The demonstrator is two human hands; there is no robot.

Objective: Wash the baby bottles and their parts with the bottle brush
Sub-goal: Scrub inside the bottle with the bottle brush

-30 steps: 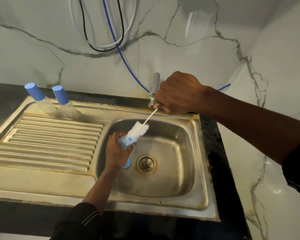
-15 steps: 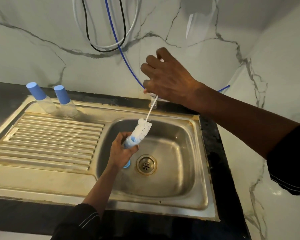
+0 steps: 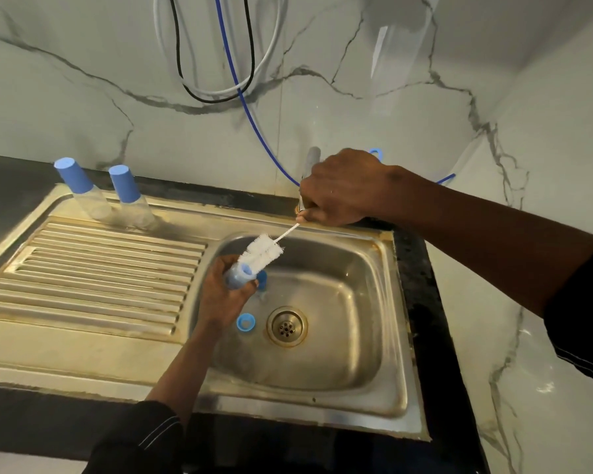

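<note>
My left hand [image 3: 221,295] holds a blue bottle cap [image 3: 239,276] over the steel sink basin [image 3: 350,336]. The white bottle brush [image 3: 262,252] has its bristle tip in the cap's mouth. My right hand [image 3: 339,188] grips the brush's thin handle up by the tap [image 3: 311,162]. A blue ring [image 3: 246,323] lies in the basin beside the drain [image 3: 287,326]. Another blue part [image 3: 262,279] shows just behind my left hand. Two clear baby bottles with blue caps, one at the far left [image 3: 83,189] and one beside it [image 3: 131,198], stand at the back of the drainboard.
The ribbed drainboard [image 3: 93,268] stretches left of the basin. Black, white and blue hoses [image 3: 240,80] hang on the marble wall above the tap. A dark counter edge [image 3: 435,336] borders the sink on the right, close to the side wall.
My right hand rose above the tap and has come back down beside it, sliding the brush out and in again. A blue ring by the drain is now uncovered.
</note>
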